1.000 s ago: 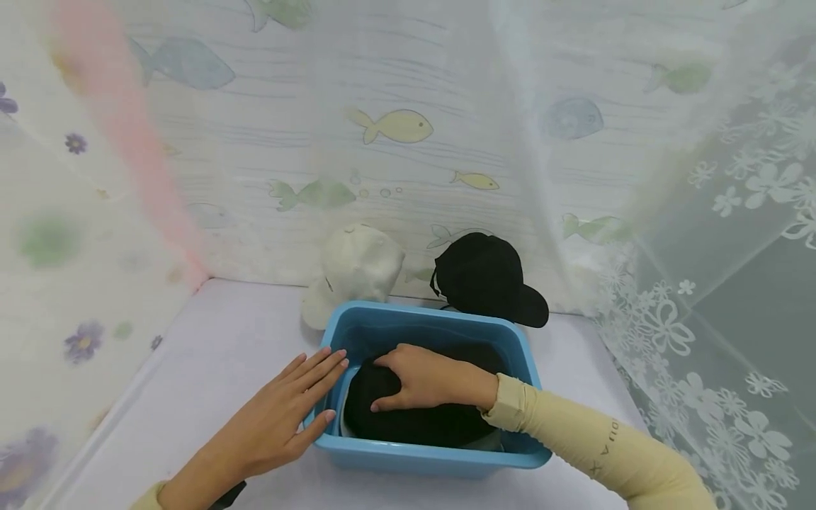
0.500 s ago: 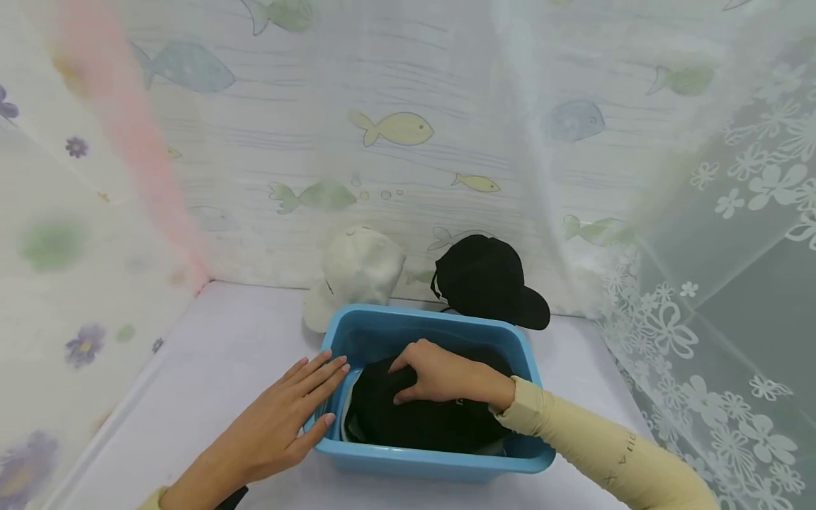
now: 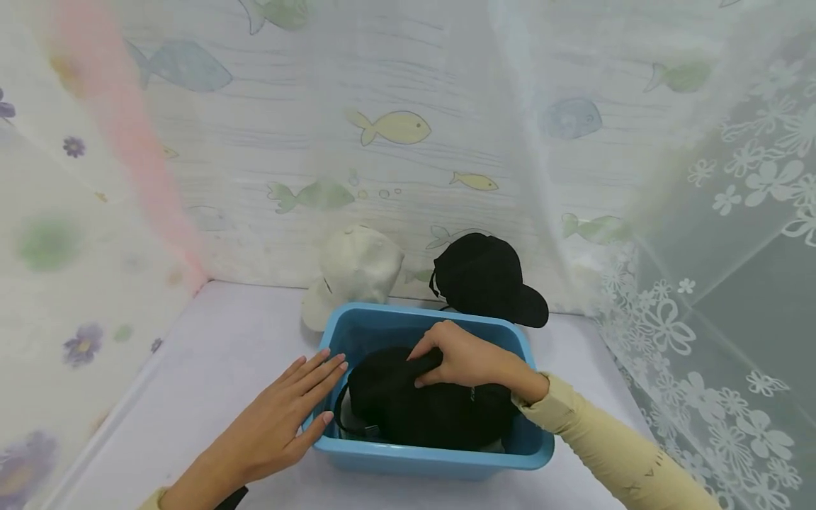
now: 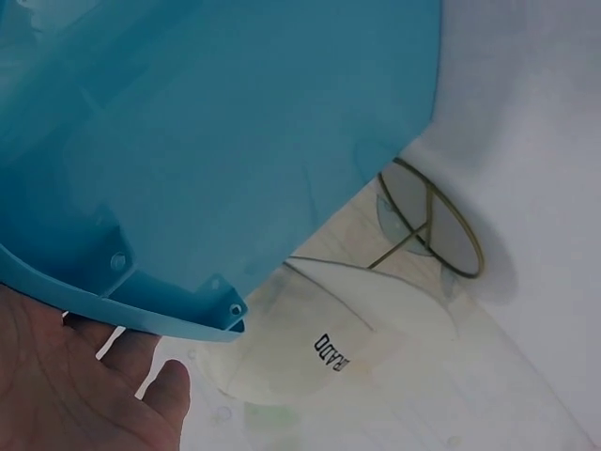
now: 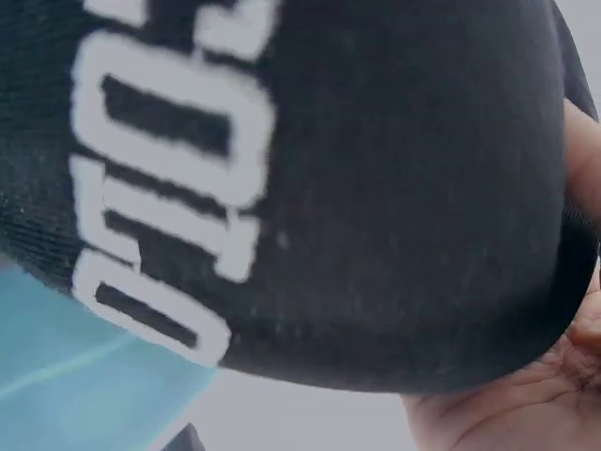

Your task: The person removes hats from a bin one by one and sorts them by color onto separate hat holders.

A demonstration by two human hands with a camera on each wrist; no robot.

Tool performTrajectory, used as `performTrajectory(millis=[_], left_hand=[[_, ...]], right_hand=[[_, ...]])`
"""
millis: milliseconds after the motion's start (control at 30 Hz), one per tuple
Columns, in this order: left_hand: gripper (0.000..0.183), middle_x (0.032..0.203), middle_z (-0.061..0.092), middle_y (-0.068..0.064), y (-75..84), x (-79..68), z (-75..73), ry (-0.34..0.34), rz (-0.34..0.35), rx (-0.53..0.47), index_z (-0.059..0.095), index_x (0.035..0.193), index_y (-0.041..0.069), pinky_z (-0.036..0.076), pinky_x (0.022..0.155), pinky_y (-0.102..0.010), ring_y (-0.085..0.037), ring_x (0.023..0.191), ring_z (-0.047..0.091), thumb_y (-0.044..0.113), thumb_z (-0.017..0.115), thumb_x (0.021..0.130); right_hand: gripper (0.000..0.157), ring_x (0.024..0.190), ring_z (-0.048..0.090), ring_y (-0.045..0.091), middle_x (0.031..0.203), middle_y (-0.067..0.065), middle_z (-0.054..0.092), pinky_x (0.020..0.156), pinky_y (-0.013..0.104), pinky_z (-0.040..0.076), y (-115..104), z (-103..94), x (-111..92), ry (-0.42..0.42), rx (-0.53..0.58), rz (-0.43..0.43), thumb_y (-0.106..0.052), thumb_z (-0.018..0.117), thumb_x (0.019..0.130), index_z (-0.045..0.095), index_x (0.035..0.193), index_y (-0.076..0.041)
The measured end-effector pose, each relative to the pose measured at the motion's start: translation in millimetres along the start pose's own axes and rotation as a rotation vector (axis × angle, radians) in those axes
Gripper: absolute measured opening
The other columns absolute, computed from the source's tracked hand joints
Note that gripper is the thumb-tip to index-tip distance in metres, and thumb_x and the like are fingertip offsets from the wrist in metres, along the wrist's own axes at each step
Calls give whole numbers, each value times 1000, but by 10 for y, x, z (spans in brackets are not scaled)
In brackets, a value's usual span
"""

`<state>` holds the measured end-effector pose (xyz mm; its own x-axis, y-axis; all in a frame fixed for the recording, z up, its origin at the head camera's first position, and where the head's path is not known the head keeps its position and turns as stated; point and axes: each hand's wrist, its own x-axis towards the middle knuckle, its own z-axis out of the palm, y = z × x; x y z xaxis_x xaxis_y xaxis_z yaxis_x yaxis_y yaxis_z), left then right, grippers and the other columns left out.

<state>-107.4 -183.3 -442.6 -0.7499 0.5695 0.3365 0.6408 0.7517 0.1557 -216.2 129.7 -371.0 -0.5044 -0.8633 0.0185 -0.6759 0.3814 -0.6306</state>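
A blue plastic tub [image 3: 440, 457] stands in front of me with a black cap [image 3: 433, 418] inside it. My right hand [image 3: 472, 363] pinches this cap's fabric between thumb and fingers. In the right wrist view the cap [image 5: 404, 207] fills most of the picture, large white lettering across it, with part of my right hand [image 5: 526, 413] at its edge. My left hand [image 3: 270, 421] rests on the tub's left rim, fingers straight. The left wrist view has that left hand [image 4: 89, 385] at the rim. Something pale lies partly hidden under the black cap.
Behind the tub are a white cap [image 3: 360, 265] and another black cap [image 3: 481, 273], side by side. A round wire stand [image 4: 432, 221] supports the white one. The white-covered table [image 3: 236, 340] is enclosed by patterned curtains [image 3: 408, 85] at the back and sides.
My right hand has moved right and slightly up, drawing the black cap with it. A black strap now shows at the cap's left. The left hand has stayed on the rim.
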Motion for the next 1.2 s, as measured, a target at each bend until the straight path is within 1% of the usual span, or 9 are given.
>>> performTrajectory(millis=[133, 300, 433, 500, 667, 800, 1000, 1067, 1200], left_hand=[[64, 164, 35, 1, 4, 9, 5, -4, -10, 4, 40, 157, 13, -7, 125, -22, -27, 152, 32, 36, 61, 101], [64, 164, 36, 0, 6, 13, 8, -13, -23, -2, 40, 158, 14, -9, 124, -22, -27, 152, 32, 38, 59, 101], [64, 164, 36, 0, 8, 12, 10, -5, -18, -6, 40, 157, 13, -8, 125, -22, -27, 152, 32, 38, 59, 102], [63, 164, 36, -1, 9, 10, 12, -1, -15, -9, 40, 157, 13, -7, 125, -22, -27, 152, 32, 37, 59, 102], [63, 163, 37, -2, 9, 10, 12, -3, -17, -14, 42, 156, 11, -9, 124, -21, -28, 152, 32, 35, 60, 101], [64, 163, 38, -2, 4, 10, 21, 0, -19, -16, 41, 157, 12, -9, 124, -21, -28, 152, 32, 35, 62, 101], [62, 163, 38, -3, 7, 11, 27, 7, -13, -15, 41, 156, 10, -8, 124, -21, -29, 152, 32, 37, 58, 102], [62, 163, 38, -3, 9, 9, 28, 9, -13, -12, 41, 156, 10, -7, 124, -21, -29, 152, 32, 37, 57, 103], [62, 163, 38, -3, 9, 7, 30, 18, -12, -4, 41, 156, 9, -7, 125, -21, -28, 152, 32, 37, 57, 103]], right_hand=[[18, 90, 68, 4, 97, -4, 78, 80, 22, 57, -17, -71, -108, 49, -17, -16, -8, 83, 84, 81, 102, -9], [19, 90, 68, 7, 95, -3, 78, 79, 24, 57, -21, -120, -219, 113, -21, -13, -8, 84, 84, 81, 102, -8], [18, 88, 68, 7, 93, -1, 78, 76, 26, 58, 17, -105, -274, 149, 55, 0, -8, 84, 83, 81, 101, -7], [17, 86, 68, 6, 93, -1, 78, 73, 26, 58, 38, -85, -297, 159, 96, 21, -8, 83, 84, 81, 101, -7], [16, 84, 69, 6, 94, 0, 78, 72, 26, 58, 119, -45, -341, 184, 127, 52, -10, 81, 87, 81, 103, -7], [17, 88, 71, 7, 97, 2, 79, 75, 27, 60, 179, -50, -384, 208, 135, 27, -9, 79, 89, 81, 105, -5], [16, 87, 72, 10, 97, 10, 79, 71, 30, 61, 251, -126, -473, 249, 205, -50, 1, 77, 87, 80, 103, 1], [17, 87, 72, 11, 97, 11, 79, 70, 30, 61, 268, -160, -505, 256, 209, -72, 3, 77, 86, 80, 103, 1], [19, 87, 71, 10, 98, 9, 79, 72, 29, 61, 265, -228, -567, 278, 196, -81, 4, 78, 84, 80, 103, 0]])
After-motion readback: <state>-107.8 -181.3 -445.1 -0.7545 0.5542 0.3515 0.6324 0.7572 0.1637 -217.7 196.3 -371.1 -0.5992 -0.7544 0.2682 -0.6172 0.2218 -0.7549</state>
